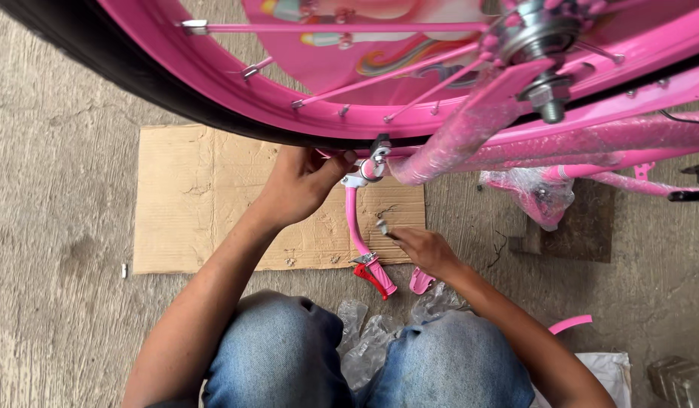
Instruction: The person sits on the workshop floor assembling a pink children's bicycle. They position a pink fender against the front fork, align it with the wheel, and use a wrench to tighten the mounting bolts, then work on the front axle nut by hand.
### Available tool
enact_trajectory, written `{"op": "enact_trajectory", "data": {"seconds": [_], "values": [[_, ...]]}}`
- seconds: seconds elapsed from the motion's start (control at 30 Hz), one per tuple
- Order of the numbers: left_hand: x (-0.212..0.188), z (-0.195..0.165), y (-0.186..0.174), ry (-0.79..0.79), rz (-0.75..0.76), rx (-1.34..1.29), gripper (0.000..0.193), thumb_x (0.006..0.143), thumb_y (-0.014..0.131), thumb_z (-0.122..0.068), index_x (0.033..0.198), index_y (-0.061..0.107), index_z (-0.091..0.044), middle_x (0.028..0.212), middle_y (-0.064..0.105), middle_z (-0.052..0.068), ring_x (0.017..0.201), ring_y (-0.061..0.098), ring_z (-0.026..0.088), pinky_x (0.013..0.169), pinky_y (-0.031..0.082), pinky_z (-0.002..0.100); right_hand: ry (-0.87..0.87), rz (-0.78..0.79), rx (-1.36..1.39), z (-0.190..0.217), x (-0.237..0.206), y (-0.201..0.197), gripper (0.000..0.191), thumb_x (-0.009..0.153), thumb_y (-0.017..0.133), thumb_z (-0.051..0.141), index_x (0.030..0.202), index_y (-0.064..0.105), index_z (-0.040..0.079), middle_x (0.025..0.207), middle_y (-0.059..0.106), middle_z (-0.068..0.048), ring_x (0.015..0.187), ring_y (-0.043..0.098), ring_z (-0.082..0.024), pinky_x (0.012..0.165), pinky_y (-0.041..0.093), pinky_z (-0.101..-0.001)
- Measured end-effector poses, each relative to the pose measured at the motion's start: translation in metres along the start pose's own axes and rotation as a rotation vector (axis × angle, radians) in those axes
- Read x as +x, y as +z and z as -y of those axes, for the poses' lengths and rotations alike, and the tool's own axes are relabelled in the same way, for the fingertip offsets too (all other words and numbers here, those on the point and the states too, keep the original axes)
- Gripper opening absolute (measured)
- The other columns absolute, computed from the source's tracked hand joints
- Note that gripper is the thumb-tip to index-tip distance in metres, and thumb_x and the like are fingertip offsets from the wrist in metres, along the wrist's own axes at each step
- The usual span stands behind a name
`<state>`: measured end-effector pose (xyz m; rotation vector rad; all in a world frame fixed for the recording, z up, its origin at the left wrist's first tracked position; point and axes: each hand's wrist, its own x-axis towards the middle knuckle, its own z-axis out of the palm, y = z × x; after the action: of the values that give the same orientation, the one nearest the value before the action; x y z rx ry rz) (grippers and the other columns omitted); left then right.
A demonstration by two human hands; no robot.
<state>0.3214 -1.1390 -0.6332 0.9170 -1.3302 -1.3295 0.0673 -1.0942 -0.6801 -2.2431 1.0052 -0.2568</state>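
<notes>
A: Item one: pink handlebar stem, our landmark. It hangs from a white clamp below the pink wheel rim, curving down to a red grip.

B: We log the left hand just left of the stem's top, fingers curled closed around the clamp region, thumb pressed against the silver bracket. What it grips underneath is hidden from us.

A: Item two: right hand, right of the stem at mid-height. Fingers pinched closed on a small silver piece, a bolt or tool tip; too small for us to tell which.

B: Item three: cardboard sheet behind the stem, flat on the concrete floor. Item four: clear plastic wrapping below the red grip, between our knees. Item five: wrapped pink frame tube, up and right of the stem.

A: Handling note, as we judge it: the left hand should keep the clamp steady and square against the bracket while the right brings the small piece in straight, not angled, so threads would catch cleanly.

B: Agreed. We would also watch the pink loose part right of the red grip, lest a knee knock it.
</notes>
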Motion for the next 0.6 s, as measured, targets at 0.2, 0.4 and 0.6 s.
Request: {"op": "enact_trajectory", "data": {"seconds": [0.2, 0.4, 0.6], "values": [[-0.002, -0.003, 0.001, 0.002, 0.015, -0.011, 0.016, 0.105, 0.065, -0.005, 0.120, 0.058, 0.000, 0.110, 0.066, 0.007, 0.103, 0.069, 0.016, 0.091, 0.061, 0.033, 0.100, -0.246, 0.914, 0.009, -0.043, -0.017, 0.016, 0.106, 0.054, 0.009, 0.119, 0.057, -0.002, 0.100, 0.073, -0.013, 0.093, 0.075, -0.020, 0.085, 0.063, -0.0349], [0.001, -0.008, 0.004, -0.022, 0.023, 0.003, 0.022, 0.103, 0.062, -0.004, 0.124, 0.057, 0.001, 0.116, 0.067, 0.008, 0.107, 0.070, 0.016, 0.095, 0.064, 0.036, 0.078, -0.436, 0.925, -0.006, -0.047, -0.026, 0.016, 0.108, 0.056, 0.012, 0.116, 0.057, -0.002, 0.095, 0.073, -0.012, 0.087, 0.074, -0.019, 0.082, 0.063, -0.0325], [0.000, -0.004, 0.006, 0.001, 0.005, 0.011, 0.023, 0.105, 0.062, -0.006, 0.126, 0.055, 0.001, 0.116, 0.067, 0.008, 0.109, 0.070, 0.017, 0.097, 0.064, 0.037, 0.056, -0.694, 0.720, -0.018, -0.042, -0.022, 0.016, 0.111, 0.060, 0.012, 0.116, 0.062, -0.003, 0.102, 0.070, -0.009, 0.095, 0.067, -0.014, 0.085, 0.053, -0.0256]]}}
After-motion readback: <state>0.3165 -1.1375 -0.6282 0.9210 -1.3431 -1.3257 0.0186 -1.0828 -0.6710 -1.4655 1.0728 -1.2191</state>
